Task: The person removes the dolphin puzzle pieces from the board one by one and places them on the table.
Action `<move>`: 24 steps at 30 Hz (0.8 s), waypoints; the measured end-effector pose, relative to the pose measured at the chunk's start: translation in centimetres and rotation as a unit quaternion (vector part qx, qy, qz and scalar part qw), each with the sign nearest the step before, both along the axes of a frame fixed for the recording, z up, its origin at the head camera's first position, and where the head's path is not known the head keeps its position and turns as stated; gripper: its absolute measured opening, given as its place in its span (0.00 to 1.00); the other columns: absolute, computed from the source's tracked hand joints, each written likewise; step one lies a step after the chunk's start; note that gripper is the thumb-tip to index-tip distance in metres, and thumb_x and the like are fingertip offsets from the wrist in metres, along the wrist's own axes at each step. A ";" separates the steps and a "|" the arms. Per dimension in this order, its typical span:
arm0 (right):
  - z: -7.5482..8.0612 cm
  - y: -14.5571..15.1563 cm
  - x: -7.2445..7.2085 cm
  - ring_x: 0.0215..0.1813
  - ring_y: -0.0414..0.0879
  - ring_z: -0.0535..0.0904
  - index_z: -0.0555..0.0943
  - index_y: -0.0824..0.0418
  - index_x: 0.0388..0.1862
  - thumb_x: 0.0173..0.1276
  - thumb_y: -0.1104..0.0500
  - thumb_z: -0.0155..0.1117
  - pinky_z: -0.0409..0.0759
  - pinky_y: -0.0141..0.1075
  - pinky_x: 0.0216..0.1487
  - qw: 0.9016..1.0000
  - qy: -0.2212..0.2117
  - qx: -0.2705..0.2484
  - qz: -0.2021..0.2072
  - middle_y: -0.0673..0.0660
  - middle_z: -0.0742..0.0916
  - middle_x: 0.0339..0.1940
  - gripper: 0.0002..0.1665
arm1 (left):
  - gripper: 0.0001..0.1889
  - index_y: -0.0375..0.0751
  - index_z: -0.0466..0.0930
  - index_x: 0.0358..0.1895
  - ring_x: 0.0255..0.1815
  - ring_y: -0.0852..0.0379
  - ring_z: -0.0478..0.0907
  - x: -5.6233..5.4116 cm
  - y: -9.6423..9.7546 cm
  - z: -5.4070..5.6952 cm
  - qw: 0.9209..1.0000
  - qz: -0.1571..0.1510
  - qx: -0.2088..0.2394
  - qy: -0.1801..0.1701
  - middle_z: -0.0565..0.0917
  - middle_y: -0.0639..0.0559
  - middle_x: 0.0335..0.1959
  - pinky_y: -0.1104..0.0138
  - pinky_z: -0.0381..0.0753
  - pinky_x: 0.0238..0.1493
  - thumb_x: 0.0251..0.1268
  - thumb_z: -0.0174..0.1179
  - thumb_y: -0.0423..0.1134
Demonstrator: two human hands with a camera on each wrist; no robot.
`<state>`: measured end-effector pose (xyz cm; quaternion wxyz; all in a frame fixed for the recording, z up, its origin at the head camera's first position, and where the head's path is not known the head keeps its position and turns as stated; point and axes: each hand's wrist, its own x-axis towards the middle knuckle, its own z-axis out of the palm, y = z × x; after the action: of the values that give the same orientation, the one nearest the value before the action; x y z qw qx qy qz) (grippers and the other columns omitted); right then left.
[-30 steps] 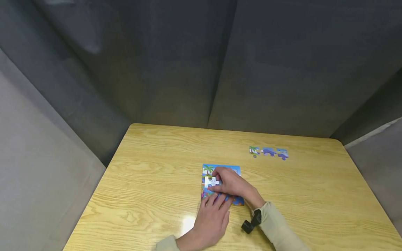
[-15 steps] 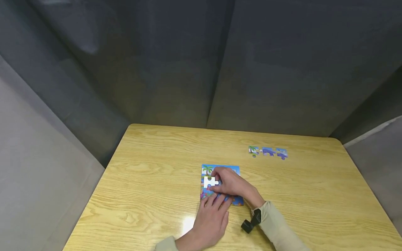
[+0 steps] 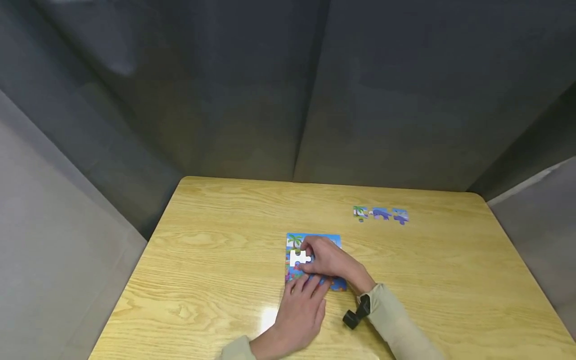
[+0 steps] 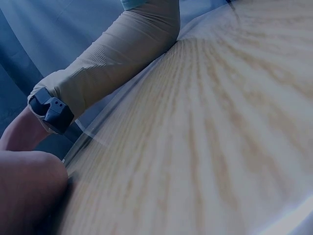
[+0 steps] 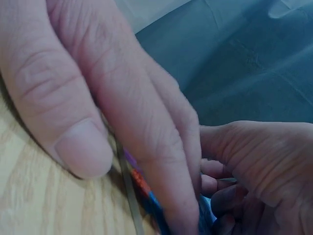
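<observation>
In the head view a blue beach-picture jigsaw puzzle [image 3: 292, 275] lies on the table, with a white piece-shaped area [image 3: 297, 258] at its left. My left hand [image 3: 299, 312] rests its spread fingers over the near edge; the thumb is off the board on the wood. My right hand [image 3: 330, 257] bends over the middle, index finger above and thumb below the white area's right end. I cannot tell whether a piece is between them. The right wrist view shows my left hand [image 5: 132, 103] large in front, my right hand [image 5: 269, 166] curled down behind.
At the back right lie three loose puzzle pieces: a palm tree piece [image 3: 359, 212], a purple whale piece [image 3: 381, 213] and a purple tail piece [image 3: 400, 215]. Dark curtains [image 3: 243, 100] hang behind the wooden table [image 3: 211, 270]. A black wrist device [image 3: 357, 312] is on my right wrist.
The head view has shifted slightly, so everything sits a little higher and further left. Both hands keep their places on the puzzle. The white area looks brighter and plainer than one second ago.
</observation>
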<state>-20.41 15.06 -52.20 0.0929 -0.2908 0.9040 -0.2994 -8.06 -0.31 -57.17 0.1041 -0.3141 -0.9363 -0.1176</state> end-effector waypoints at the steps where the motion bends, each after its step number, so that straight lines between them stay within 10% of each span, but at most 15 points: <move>1: -0.1 -0.1 0.0 0.27 0.37 0.71 0.82 0.63 0.48 0.63 0.50 0.79 0.73 0.32 0.31 1.000 0.003 -0.001 0.000 0.49 0.82 0.31 0.23 | 0.25 0.54 0.67 0.78 0.72 0.50 0.66 0.0 0.0 0.0 1.000 0.001 0.001 0.001 0.71 0.56 0.73 0.52 0.69 0.65 0.85 0.40 0.48; 24: -0.1 0.3 -0.1 0.32 0.39 0.71 0.83 0.62 0.44 0.59 0.50 0.81 0.74 0.32 0.34 0.999 0.035 -0.001 0.009 0.51 0.81 0.33 0.22 | 0.25 0.55 0.69 0.78 0.71 0.51 0.67 -0.1 0.2 0.1 1.000 0.006 0.007 0.003 0.72 0.56 0.73 0.53 0.69 0.64 0.84 0.42 0.48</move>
<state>-20.51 15.38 -52.33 0.0638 -0.3092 0.9037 -0.2892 -8.17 -0.07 -57.08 0.1101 -0.3084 -0.9368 -0.1230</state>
